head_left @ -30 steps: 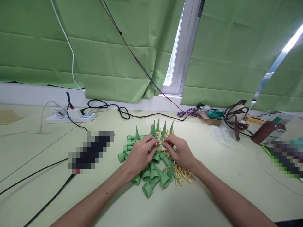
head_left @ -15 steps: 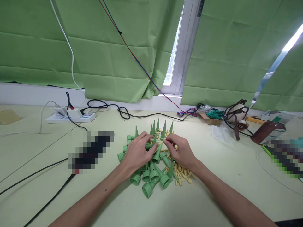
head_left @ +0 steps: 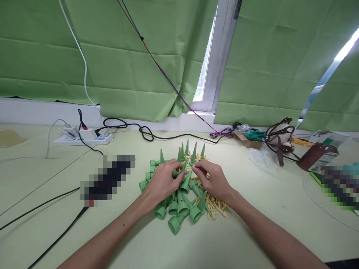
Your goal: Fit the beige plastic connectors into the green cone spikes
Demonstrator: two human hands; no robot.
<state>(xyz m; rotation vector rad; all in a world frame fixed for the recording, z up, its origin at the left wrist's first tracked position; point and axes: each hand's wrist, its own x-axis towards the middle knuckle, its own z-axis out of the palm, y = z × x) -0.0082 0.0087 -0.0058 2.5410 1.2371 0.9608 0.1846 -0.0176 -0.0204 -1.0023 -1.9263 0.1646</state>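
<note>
My left hand (head_left: 165, 178) is closed around a green plastic cone-shaped spike (head_left: 175, 174), its thumb and fingertips pointing toward my right hand. My right hand (head_left: 214, 178) is pinched shut, with its fingertips close to the held spike. A tiny pale yellow piece seems to be between them, too small to make out for sure. Several green spikes (head_left: 183, 207) with hollow round ends lie heaped below and around both hands, while others (head_left: 193, 154) stand point up behind them. Small pale yellow plastic pieces (head_left: 217, 206) are piled under my right wrist, partly hidden.
A blurred dark object (head_left: 108, 181) with cables lies on the left of the table (head_left: 134, 239). Behind it is a white power strip (head_left: 84, 139). At the right are a small cardboard box (head_left: 249, 141), a clear plastic bag (head_left: 262, 158) and a brown bottle (head_left: 316, 157).
My right hand's fingertips have shifted very slightly left and down. My left hand stays at nearly the same place, and the heap looks unchanged.
</note>
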